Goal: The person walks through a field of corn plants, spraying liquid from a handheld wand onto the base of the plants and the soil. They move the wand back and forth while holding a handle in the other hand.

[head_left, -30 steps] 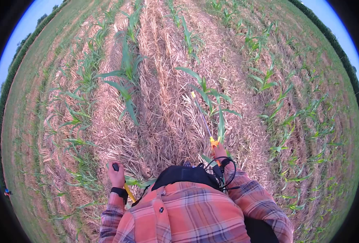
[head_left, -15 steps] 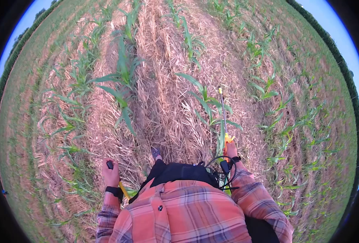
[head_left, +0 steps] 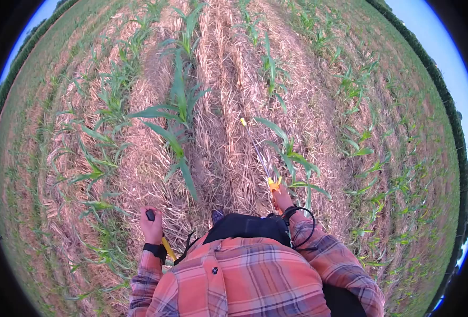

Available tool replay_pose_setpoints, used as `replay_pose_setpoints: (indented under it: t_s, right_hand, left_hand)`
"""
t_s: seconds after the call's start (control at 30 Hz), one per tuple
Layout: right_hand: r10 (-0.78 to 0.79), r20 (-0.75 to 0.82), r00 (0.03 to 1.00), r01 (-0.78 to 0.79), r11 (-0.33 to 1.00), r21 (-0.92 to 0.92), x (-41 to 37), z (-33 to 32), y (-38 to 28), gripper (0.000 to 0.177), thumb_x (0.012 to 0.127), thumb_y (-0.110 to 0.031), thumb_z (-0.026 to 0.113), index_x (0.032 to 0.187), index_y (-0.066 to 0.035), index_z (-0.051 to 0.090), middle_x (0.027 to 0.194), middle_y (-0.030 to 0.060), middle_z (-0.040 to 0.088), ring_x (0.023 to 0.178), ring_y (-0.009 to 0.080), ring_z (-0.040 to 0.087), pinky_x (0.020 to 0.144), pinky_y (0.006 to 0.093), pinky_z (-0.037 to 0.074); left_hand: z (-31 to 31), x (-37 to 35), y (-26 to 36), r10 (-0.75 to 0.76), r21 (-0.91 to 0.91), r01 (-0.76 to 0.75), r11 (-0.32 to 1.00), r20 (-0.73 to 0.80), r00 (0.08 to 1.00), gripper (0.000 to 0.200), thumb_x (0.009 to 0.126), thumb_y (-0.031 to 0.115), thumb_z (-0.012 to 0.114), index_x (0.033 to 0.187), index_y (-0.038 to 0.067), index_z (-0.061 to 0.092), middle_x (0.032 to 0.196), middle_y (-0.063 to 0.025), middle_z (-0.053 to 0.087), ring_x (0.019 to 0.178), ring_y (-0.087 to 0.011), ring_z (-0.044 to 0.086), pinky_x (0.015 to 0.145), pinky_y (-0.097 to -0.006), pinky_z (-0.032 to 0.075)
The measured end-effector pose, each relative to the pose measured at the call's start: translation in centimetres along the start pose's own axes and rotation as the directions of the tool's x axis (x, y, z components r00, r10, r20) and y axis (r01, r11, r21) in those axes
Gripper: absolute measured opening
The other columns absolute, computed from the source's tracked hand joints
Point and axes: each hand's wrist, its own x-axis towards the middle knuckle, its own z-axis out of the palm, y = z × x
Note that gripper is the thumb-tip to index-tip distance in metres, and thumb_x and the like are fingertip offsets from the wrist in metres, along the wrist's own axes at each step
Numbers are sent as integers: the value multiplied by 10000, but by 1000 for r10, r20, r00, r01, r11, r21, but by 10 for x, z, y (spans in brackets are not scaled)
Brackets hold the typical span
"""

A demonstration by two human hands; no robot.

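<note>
Clasping a black knob (head_left: 150, 215), left hand (head_left: 152, 227) is closed; right hand (head_left: 282, 199) grips a wand (head_left: 260, 158).

Open field: brown soil (head_left: 308, 105) littered with dry straw (head_left: 220, 68), the straw thickest in a pale strip running straight ahead. Rows of green plants (head_left: 181, 98) line both sides, smaller and denser toward the edges. A dark tree line (head_left: 433, 66) bounds the field under blue sky (head_left: 434, 26), in daylight. Black lens rim frames the corners.
</note>
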Motion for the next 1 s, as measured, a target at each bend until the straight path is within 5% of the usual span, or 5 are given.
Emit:
replay_pose_setpoints:
  t_s: [0.23,0.5,0.83,0.87,1.0]
  right_hand:
    - [25,234,972,54,945,-324,5,41,-56,493,837,-249,449,1276,-167,240,549,22,484,396,92,436,328,233,338]
    - [-95,334,938,181,955,-234,99,40,-69,470,802,-273,509,1214,-115,346,560,41,545,426,113,513,389,236,405]
    - [3,51,999,8,976,-219,162,-56,-115,397,792,-204,481,1154,-80,375,656,75,557,488,130,540,432,275,420]
    - [-189,16,982,188,964,-190,194,-61,-85,426,795,-203,469,1184,-81,348,614,74,549,484,131,539,434,267,421]
    - [24,-7,1000,-24,999,-48,198,-97,-115,474,811,-224,439,1238,-104,269,558,94,540,379,151,483,337,278,368]
  left_hand:
    - [13,41,3,114,60,-113,992,-16,993,130,727,19,538,797,75,445,624,28,423,462,-30,364,393,-174,291]
    - [67,91,63,89,120,-81,989,-58,994,136,728,-9,546,800,60,454,625,35,390,551,-39,358,486,-177,305]
    - [151,154,94,63,113,-60,992,-26,998,144,686,-4,559,765,63,460,664,11,420,591,-69,378,529,-214,326]
    - [156,157,99,64,153,-60,986,-20,998,144,686,-5,558,766,64,460,667,9,425,599,-68,386,534,-213,331]
    - [190,162,133,191,180,-181,967,-43,981,134,687,-4,551,764,56,459,658,-2,446,598,-73,409,539,-220,353]
